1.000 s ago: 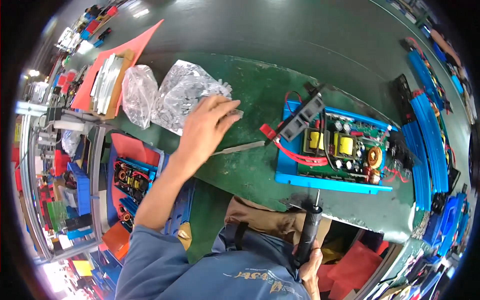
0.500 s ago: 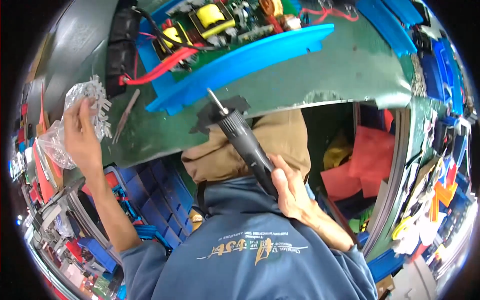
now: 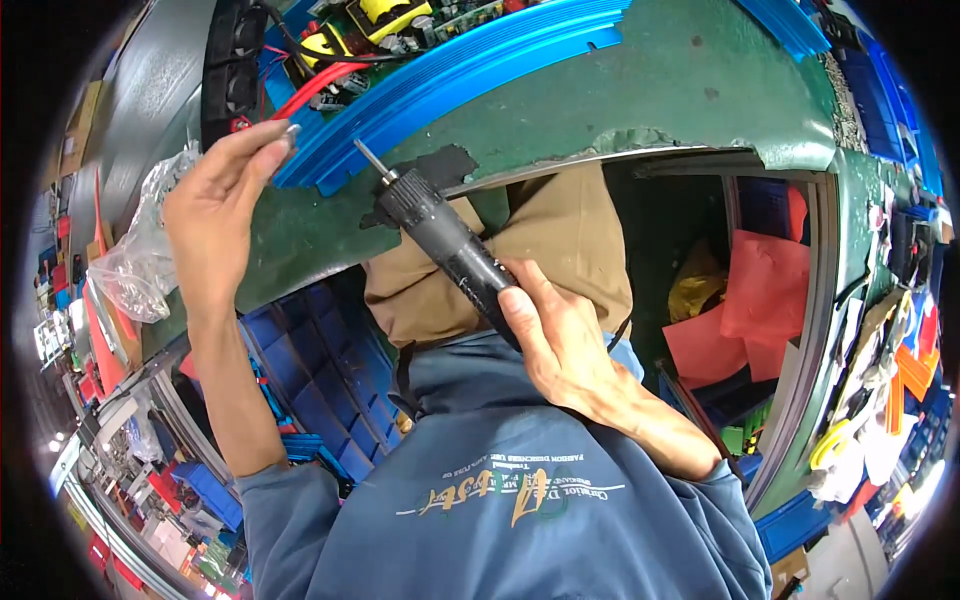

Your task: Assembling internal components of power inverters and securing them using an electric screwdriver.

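Observation:
Between the thumb and fingertips of my left hand [image 3: 212, 215] is a small silvery metal piece [image 3: 291, 134], too small to make out exactly. That hand hovers at the left end of a blue finned metal housing [image 3: 470, 70], near its red wires [image 3: 310, 92]. My right hand [image 3: 565, 340] grips a black electric screwdriver [image 3: 445, 235] by its lower body. Its thin bit points up and left toward the housing's near edge, apart from it. Inside the housing sits a circuit board with yellow transformers [image 3: 385, 15]. A black panel with round parts [image 3: 232, 75] stands at its left end.
A clear plastic bag [image 3: 140, 275] lies left of my left forearm. The green bench top [image 3: 600, 110] has a worn front edge above my lap. Underneath, an open drawer [image 3: 820, 300] holds red sheets [image 3: 765, 285]. Another blue metal profile [image 3: 785, 25] lies at the far right.
My left hand has left the bag of silvery pieces and moved right to the housing with a small piece in its fingers. The screwdriver has shifted slightly left and up.

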Motion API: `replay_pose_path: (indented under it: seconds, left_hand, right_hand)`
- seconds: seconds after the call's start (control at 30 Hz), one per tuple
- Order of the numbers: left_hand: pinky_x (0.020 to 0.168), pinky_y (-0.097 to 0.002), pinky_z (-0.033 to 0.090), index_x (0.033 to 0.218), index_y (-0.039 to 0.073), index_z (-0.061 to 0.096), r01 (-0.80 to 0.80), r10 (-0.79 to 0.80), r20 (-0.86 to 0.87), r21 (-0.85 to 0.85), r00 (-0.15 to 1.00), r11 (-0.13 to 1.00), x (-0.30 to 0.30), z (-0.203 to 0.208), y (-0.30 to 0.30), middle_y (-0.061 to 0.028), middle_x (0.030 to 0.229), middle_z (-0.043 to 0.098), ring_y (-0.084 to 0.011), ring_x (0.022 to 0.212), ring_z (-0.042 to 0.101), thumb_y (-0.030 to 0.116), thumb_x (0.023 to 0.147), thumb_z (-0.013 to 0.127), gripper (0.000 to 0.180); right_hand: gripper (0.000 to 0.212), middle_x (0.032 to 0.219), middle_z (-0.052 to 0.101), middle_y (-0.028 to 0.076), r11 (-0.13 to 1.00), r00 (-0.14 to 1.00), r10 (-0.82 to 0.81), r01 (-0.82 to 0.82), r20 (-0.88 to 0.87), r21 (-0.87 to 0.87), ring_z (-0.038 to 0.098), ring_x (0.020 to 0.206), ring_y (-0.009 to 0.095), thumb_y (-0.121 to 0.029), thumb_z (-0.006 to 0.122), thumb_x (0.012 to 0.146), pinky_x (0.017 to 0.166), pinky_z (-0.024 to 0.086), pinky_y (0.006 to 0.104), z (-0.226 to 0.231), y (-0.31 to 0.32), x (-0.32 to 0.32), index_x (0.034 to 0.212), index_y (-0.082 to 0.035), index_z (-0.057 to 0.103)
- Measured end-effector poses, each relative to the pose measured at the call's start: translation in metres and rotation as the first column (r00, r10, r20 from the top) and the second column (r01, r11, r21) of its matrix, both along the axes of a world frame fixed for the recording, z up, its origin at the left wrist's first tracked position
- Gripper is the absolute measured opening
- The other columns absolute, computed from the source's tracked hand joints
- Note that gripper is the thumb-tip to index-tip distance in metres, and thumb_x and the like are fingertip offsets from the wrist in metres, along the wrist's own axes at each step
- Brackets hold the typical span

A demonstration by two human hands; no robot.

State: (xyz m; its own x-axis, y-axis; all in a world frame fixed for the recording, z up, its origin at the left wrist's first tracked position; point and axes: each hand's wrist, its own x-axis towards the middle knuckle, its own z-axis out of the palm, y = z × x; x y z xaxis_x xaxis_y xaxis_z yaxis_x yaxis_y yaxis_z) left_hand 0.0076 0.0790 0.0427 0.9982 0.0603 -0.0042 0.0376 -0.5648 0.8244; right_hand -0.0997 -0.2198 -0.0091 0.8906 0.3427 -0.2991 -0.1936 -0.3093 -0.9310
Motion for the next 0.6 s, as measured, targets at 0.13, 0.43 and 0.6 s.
replay_pose_path:
  seconds: [0.13, 0.43, 0.6]
  left_hand:
    - [0.095, -0.025, 0.052, 0.118, -0.005, 0.071, 0.072, -0.069, -0.064, 0.042, 0.996, 0.996, 0.009, 0.005, -0.011, -0.0092, 0.111, 0.074, -0.0129, 0.102, 0.069, 0.008, 0.098, 0.068, 0.024]
    - [0.081, -0.0213, 0.052, 0.104, -0.003, 0.074, 0.181, -0.164, -0.211, 0.063, 0.964, 0.981, 0.037, 0.005, -0.005, -0.0041, 0.099, 0.075, -0.0086, 0.09, 0.068, 0.009, 0.097, 0.069, 0.015]
    - [0.07, -0.0272, 0.052, 0.099, -0.001, 0.074, 0.315, -0.3, -0.105, 0.192, 0.948, 0.929, 0.035, 0.021, -0.009, -0.0075, 0.087, 0.073, -0.011, 0.078, 0.067, 0.007, 0.091, 0.071, 0.011]
  right_hand:
    - [0.048, 0.088, 0.065, 0.024, 0.999, 0.997, 0.024, -0.026, -0.072, -0.028, 0.063, 0.076, 0.038, -0.037, 0.039, 0.11, 0.075, 0.049, 0.0417, 0.009, 0.001, 0.002, 0.134, 0.002, 0.053]
    - [0.053, 0.082, 0.063, 0.001, 0.944, 0.89, 0.038, 0.118, -0.454, 0.309, 0.053, 0.074, 0.008, -0.048, 0.033, 0.111, 0.069, 0.043, 0.0261, 0.006, 0.007, 0.001, 0.108, -0.003, 0.061]
    - [0.065, 0.081, 0.065, 0.004, 0.93, 0.842, 0.122, 0.087, -0.526, 0.356, 0.06, 0.076, 0.011, -0.056, 0.022, 0.11, 0.073, 0.048, 0.0281, 0.008, 0.008, -0.003, 0.117, -0.003, 0.059]
